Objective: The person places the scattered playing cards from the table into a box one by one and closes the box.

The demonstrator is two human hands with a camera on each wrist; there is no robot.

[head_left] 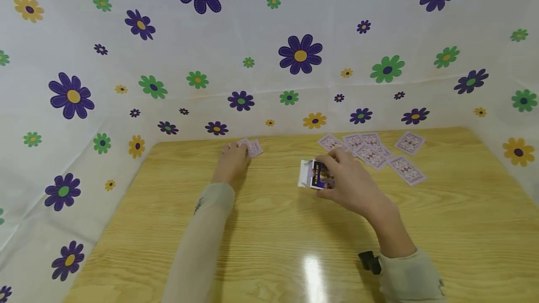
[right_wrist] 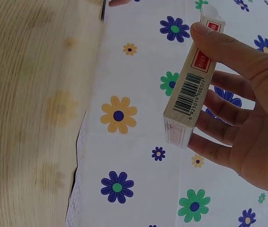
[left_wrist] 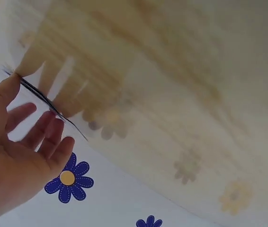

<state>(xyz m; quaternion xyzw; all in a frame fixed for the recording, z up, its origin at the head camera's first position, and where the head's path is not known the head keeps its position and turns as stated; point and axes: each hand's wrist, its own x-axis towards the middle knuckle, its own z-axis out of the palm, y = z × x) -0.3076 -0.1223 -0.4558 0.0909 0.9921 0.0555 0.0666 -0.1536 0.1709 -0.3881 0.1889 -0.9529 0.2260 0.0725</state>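
Observation:
A small stack of pink-backed cards (head_left: 251, 147) lies near the table's far edge. My left hand (head_left: 234, 157) rests flat beside it, with straight fingers touching the cards. In the left wrist view the cards (left_wrist: 44, 99) show edge-on as a thin dark line at the thumb tip of my left hand (left_wrist: 27, 123). My right hand (head_left: 332, 172) grips a card box (head_left: 313, 175) just above the middle of the table. In the right wrist view my right hand (right_wrist: 205, 85) pinches the cream card box (right_wrist: 190, 90) between thumb and fingers, barcode side showing and top flap open.
Several face-down pink cards (head_left: 372, 152) are spread at the back right of the wooden table (head_left: 269, 247). White cloth with a flower print (head_left: 294, 55) walls in the back and both sides. A black wrist mount (head_left: 369, 261) sits on my right forearm.

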